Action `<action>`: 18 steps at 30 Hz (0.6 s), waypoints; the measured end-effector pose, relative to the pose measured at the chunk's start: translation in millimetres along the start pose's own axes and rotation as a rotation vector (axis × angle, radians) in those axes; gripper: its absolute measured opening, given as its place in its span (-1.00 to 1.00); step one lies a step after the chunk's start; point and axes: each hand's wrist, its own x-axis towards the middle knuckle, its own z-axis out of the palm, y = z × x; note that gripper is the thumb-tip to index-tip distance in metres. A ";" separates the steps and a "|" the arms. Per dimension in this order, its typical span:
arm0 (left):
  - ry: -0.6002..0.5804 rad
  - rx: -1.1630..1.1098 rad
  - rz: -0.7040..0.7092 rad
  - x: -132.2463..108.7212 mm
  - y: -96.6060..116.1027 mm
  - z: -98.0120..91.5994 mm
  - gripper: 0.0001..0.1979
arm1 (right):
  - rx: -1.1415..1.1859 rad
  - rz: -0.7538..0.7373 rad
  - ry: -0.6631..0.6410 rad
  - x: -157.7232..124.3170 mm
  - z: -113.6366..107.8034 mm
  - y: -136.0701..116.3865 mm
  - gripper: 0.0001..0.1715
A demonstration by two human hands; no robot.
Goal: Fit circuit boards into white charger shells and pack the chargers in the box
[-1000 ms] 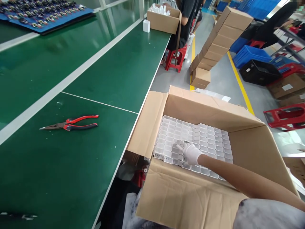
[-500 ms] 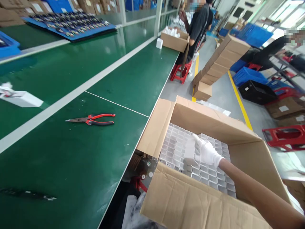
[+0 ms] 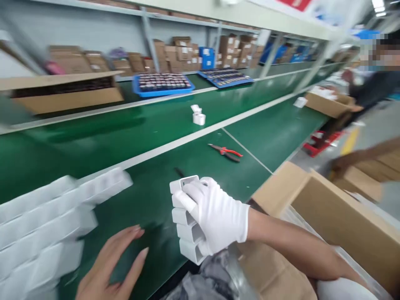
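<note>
My right hand (image 3: 215, 216), in a white glove, grips a short stack of white plastic shells (image 3: 185, 221) and holds it over the near edge of the green table (image 3: 131, 129). My bare left hand (image 3: 112, 266) is open, palm down, just above the table at the bottom left. It lies between the held stack and a blurred pile of white shells (image 3: 46, 221) at the left. The open cardboard box (image 3: 337, 221) is at my right.
Red-handled pliers (image 3: 226, 152) lie on the table beyond my hands, and a small white part (image 3: 198, 116) stands farther back. Blue trays (image 3: 162, 83) and a cardboard box (image 3: 68, 98) sit at the rear. Another person (image 3: 371, 83) works at the far right.
My right hand has lifted the white shells out of the box and carried them left over the table. The view has swung left, bringing my left hand and the pile into sight.
</note>
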 end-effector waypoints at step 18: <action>-0.122 -0.126 -0.148 -20.7 -26.2 -49.5 -0.73 | 0.329 0.276 0.090 15.9 65.4 -20.8 -0.19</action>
